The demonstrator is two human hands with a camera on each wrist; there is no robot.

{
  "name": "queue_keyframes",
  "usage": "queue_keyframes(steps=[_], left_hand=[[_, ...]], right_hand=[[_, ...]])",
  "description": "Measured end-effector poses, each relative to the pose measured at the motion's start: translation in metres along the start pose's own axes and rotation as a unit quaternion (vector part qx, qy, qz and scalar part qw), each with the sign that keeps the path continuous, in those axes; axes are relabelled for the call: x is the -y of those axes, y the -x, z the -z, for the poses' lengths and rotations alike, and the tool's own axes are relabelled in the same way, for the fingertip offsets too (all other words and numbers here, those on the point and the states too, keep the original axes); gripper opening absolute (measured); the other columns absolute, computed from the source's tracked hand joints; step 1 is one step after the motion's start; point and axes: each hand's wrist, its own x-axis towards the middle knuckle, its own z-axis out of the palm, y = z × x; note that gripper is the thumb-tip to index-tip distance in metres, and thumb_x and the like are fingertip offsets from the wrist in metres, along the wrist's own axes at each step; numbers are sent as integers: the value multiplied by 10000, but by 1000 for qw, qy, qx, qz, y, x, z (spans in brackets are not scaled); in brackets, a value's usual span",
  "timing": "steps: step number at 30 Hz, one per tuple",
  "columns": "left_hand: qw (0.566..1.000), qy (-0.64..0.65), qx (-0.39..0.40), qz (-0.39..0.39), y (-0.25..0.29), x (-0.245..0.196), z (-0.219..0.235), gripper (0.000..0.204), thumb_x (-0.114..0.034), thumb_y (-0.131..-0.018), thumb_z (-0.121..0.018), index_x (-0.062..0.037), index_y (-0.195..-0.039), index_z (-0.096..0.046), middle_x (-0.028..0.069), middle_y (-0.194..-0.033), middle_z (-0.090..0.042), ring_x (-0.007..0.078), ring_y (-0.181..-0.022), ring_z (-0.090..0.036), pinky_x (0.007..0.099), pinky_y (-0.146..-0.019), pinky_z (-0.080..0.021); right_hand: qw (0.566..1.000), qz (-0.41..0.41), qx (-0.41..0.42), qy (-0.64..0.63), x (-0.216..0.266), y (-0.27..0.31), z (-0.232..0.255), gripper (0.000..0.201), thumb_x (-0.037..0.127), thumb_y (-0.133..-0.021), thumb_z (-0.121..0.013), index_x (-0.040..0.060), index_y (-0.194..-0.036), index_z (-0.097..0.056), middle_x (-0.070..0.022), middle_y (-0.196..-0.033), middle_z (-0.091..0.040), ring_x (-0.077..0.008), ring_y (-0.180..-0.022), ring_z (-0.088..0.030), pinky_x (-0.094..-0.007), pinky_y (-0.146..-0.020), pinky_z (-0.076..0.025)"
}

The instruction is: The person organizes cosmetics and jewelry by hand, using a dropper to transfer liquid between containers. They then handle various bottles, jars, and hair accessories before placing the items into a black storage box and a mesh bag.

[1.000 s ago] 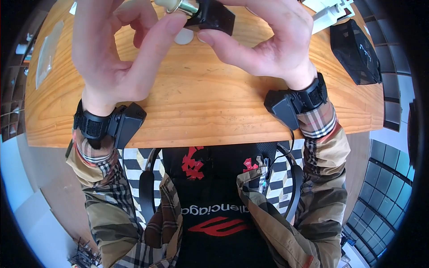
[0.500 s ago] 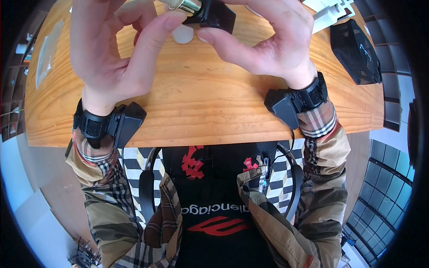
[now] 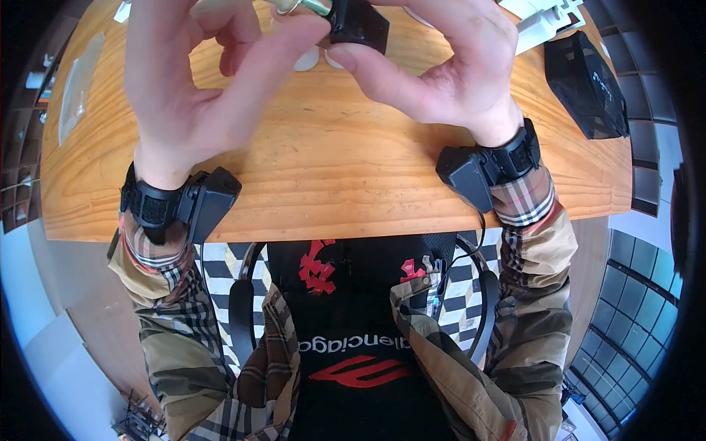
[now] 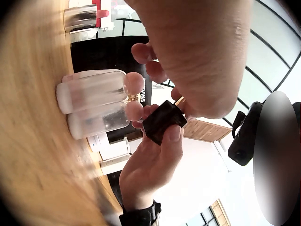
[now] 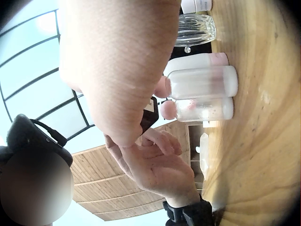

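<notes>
My right hand (image 3: 448,66) pinches a small, faceted black bottle (image 3: 360,28) between thumb and fingers near the top edge of the head view. Opposite it, my left hand (image 3: 191,95) holds the bottle's gold-collared top (image 3: 315,6), its thumb stretched across to the dark body. The top's far end is cut off by the frame edge. In the left wrist view the black bottle (image 4: 162,121) lies tilted in the right fingers, raised above the table. The left wrist hides most of the grip in that view.
Two clear bottles with pink ball stoppers (image 4: 96,92) stand on the wooden table (image 3: 331,169) beyond the hands. A ribbed glass (image 5: 195,29) is near them. A black mesh case (image 3: 585,84) and a white stand (image 3: 540,29) sit right; a clear plastic sleeve (image 3: 79,88) lies left.
My left thumb has slid right, from the gold collar towards the black body, and looks blurred. The right hand and the bottle have barely moved.
</notes>
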Motion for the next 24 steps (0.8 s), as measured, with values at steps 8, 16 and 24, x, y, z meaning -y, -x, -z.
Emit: queue_keyframes(steps=[8,16,24], left_hand=[[995,-66,10,-76,2,16,2,511,-59,-901,-751,23,-1316,-465,137,-1188,-551,156,-952,-631,190,-640,-502],[995,-35,2,-91,2,19,-2,479,-23,-914,-741,18,-1284,-439,149,-1132,-570,178,-951,-648,217,-673,-558],[997,34,-22,-63,2,8,-7,477,38,-912,-713,22,-1269,-397,165,-1123,-579,181,-962,-660,217,-690,-584]], right_hand=[[1000,-13,-9,-16,-1,3,-3,365,133,-651,-859,22,-976,-736,-106,-940,-717,-254,-815,-667,-319,-731,-505],[999,-6,-19,-25,-4,4,-6,362,135,-664,-849,17,-988,-739,-111,-947,-724,-250,-822,-671,-319,-733,-502],[999,2,-31,-32,-2,4,-4,356,139,-676,-852,2,-982,-732,-121,-951,-721,-256,-823,-670,-326,-742,-506]])
